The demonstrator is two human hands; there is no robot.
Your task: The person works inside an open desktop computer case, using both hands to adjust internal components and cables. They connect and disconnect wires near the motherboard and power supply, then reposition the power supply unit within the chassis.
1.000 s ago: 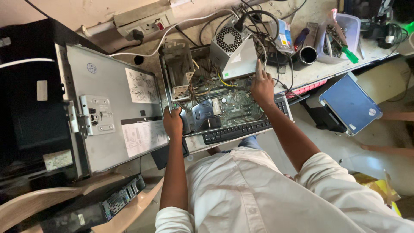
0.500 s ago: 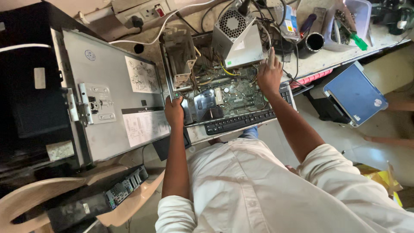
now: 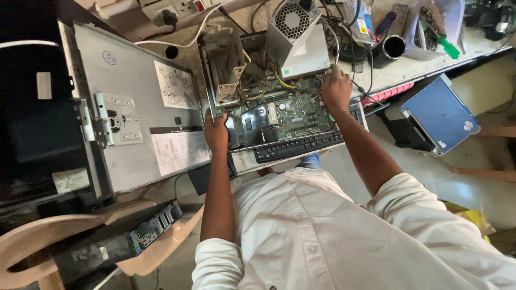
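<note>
Opened desktop computer case lying flat on the cluttered surface. The left hand grips the case's near-left edge, fingers curled over the rim. The right hand rests inside the case at its right side, just below the tilted grey power supply; whether it clasps anything cannot be told. A black keyboard lies along the case's near edge; the removed side panel lies left of the case.

I see even, soft daylight, brightest on the pale surface at upper right. The far left falls into deep shadow. Focus is sharp at centre; wide-angle bending stretches the edges. No glare, little blur.
</note>
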